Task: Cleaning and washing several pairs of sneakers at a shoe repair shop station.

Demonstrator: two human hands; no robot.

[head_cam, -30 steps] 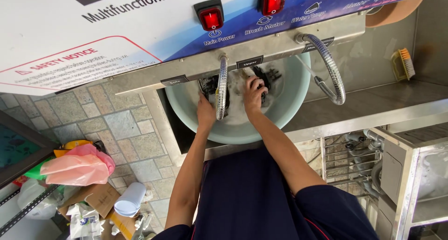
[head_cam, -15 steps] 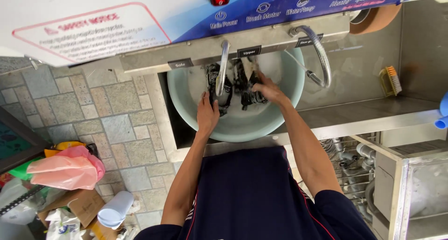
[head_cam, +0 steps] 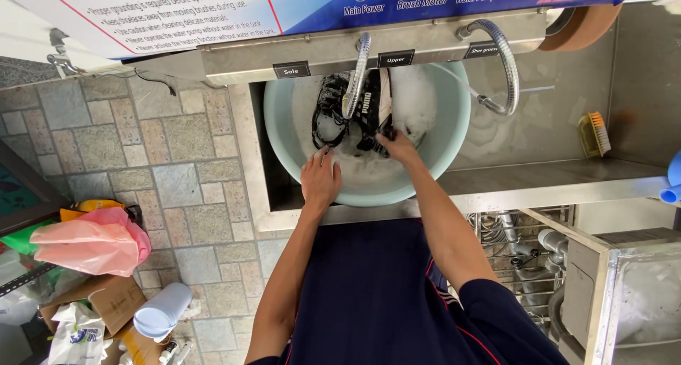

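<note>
- Shoes, black ones, lie in the soapy water of a pale green basin (head_cam: 454, 134); going left to right:
- a pink plastic bag (head_cam: 89, 241) and a cardboard box (head_cam: 124, 301) sit on the paved floor at far left, with a pale blue cup (head_cam: 159, 312) just beside the box
- the left hand (head_cam: 320, 179) rests palm down on the near inside wall of the basin, fingers slightly spread and gripping nothing, fingertips close to the left black shoe (head_cam: 329, 113)
- a flexible metal hose (head_cam: 357, 74) hangs from the steel panel above, crossing between the two shoes
- the right black shoe (head_cam: 374, 109), with a white sole edge, lies just beside the left one amid foam
- the right hand (head_cam: 399, 146) is closed on the near end of the right black shoe, fingers curled around it
- a second metal hose (head_cam: 505, 67) curves down at the basin's right rim
- a scrub brush (head_cam: 592, 133) with orange bristles stands on the steel counter, well apart from the basin
</note>
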